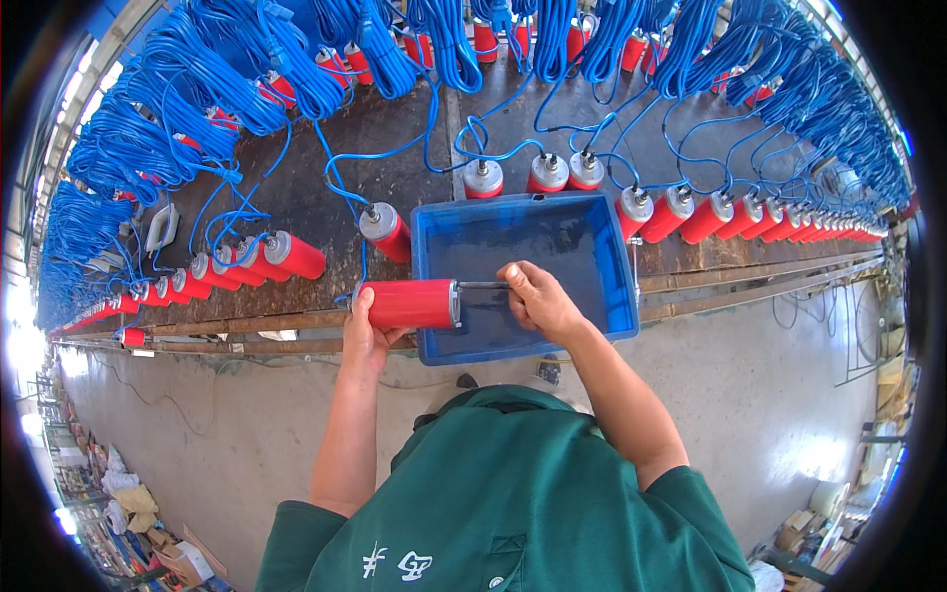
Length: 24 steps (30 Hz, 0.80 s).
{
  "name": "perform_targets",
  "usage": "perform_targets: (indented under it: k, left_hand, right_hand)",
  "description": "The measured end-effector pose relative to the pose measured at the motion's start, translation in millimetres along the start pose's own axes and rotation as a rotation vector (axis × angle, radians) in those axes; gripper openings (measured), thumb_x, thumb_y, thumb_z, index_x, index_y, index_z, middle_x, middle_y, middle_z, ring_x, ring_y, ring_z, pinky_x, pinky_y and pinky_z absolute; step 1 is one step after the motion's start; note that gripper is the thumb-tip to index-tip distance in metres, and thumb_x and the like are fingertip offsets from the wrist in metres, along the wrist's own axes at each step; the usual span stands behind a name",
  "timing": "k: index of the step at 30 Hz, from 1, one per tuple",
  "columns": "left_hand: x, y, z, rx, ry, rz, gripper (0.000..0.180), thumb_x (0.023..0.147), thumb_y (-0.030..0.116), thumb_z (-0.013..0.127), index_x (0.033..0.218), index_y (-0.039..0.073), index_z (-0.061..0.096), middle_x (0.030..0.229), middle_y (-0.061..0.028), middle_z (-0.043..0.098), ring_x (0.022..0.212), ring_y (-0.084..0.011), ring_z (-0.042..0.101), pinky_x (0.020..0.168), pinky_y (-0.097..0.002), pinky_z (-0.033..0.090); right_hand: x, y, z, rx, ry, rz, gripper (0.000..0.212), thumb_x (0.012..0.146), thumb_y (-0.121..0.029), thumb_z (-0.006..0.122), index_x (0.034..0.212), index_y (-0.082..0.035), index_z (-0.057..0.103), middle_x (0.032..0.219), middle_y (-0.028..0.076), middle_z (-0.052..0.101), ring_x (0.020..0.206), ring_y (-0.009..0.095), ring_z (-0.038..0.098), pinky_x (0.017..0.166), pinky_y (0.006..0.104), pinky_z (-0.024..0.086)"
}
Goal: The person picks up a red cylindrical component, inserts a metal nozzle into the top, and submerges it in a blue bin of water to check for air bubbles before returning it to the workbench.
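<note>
With our left hand (pixel 363 331) clamped on the red pump (pixel 409 303) and right hand (pixel 533 296) pinching its metal shaft (pixel 483 285) over the blue tray (pixel 617 296), we judge a slipped grip could drop it.

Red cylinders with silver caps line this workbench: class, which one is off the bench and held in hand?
The red cylinder lying sideways over the blue plastic tray's left rim: the left hand grips its base, the right hand its capped end's stem.

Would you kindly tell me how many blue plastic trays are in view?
1. The blue tray sits at the bench's near edge, in front of the person; the right hand is over it, the left hand just left of it. Cable bundles may hide others.
</note>
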<state>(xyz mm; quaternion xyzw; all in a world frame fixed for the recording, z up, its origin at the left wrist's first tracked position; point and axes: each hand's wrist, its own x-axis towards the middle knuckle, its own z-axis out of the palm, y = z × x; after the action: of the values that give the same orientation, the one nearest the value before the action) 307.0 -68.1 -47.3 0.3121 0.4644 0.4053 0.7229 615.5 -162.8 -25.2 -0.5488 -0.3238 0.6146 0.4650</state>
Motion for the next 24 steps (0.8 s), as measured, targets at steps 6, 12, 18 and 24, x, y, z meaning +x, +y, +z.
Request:
perform_targets:
  k: [6, 12, 18, 24]
  left_hand:
    - [1.3, -0.5, -0.3, 0.007, -0.017, -0.007, 0.068, 0.102, 0.056, 0.067, 0.143, 0.004, 0.054, 0.133, -0.0201, 0.071, 0.115, -0.0341, 0.076, 0.089, -0.0489, 0.068]
    - [3.7, -3.3, -2.4, 0.014, 0.001, -0.009, 0.066, 0.102, 0.055, 0.067, 0.142, 0.004, 0.054, 0.131, -0.0198, 0.072, 0.113, -0.0340, 0.076, 0.088, -0.0491, 0.068]
    - [-2.7, 0.3, 4.4, 0.016, 0.012, 0.004, 0.065, 0.101, 0.054, 0.068, 0.138, 0.002, 0.059, 0.128, -0.0194, 0.074, 0.111, -0.0327, 0.077, 0.088, -0.0480, 0.068]
    - [-2.5, 0.4, 3.5, 0.021, 0.008, 0.006, 0.065, 0.102, 0.055, 0.067, 0.137, 0.001, 0.060, 0.127, -0.0186, 0.074, 0.111, -0.0317, 0.077, 0.088, -0.0472, 0.068]
  right_hand:
    - [0.9, -17.8, 4.6, -0.110, 0.153, 0.105, 0.077, 0.107, -0.070, 0.052, 0.113, 0.004, 0.071, 0.062, 0.002, 0.051, 0.048, 0.010, 0.044, 0.041, 0.0294, 0.030]
    - [19.4, 10.1, 3.6, -0.456, 0.365, -0.048, 0.084, 0.108, -0.074, 0.044, 0.095, 0.001, 0.078, 0.060, 0.008, 0.054, 0.067, 0.017, 0.060, 0.062, 0.0359, 0.049]
    - [17.4, 18.7, 10.0, -0.336, 0.475, -0.201, 0.049, 0.113, -0.049, 0.051, 0.108, -0.002, 0.063, 0.080, 0.008, 0.057, 0.071, 0.019, 0.056, 0.070, 0.0366, 0.050]
    - [-5.9, 11.0, -7.2, 0.320, 0.091, -0.051, 0.018, 0.104, -0.009, 0.049, 0.120, -0.002, 0.054, 0.090, 0.007, 0.056, 0.073, 0.016, 0.056, 0.064, 0.0346, 0.051]
